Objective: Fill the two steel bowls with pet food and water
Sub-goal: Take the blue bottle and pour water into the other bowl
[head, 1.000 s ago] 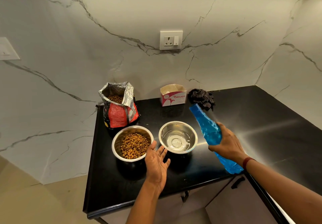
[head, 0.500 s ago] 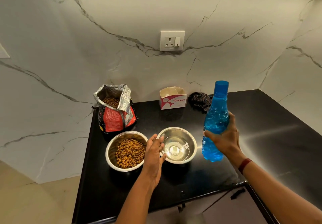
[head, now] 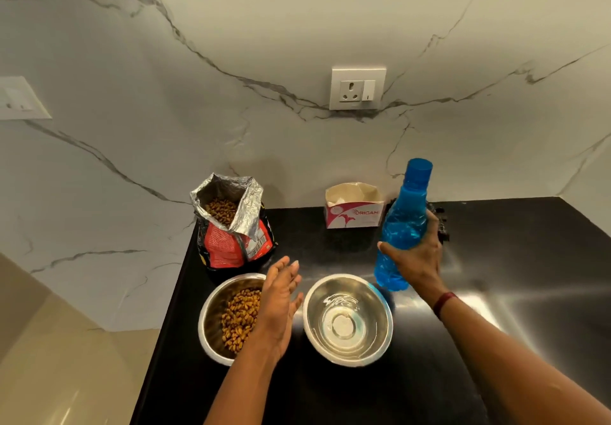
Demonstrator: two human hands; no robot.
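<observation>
left hand (head: 281,295): fingers straight and close together, holding nothing; hovers over right rim of kibble bowl (head: 211,318)
kibble bowl: steel, part full of brown kibble, front-left on black countertop (head: 496,342)
water bowl (head: 317,312): steel, just right of it, shallow clear water
right hand (head: 416,259): curled round middle of blue bottle (head: 405,223)
blue bottle: capped, near upright, base just behind water bowl's right rim
pet food bag (head: 234,242): open, behind kibble bowl
far: Origami box (head: 353,213); dark cloth (head: 441,226) partly hidden by bottle; wall socket (head: 357,88)
</observation>
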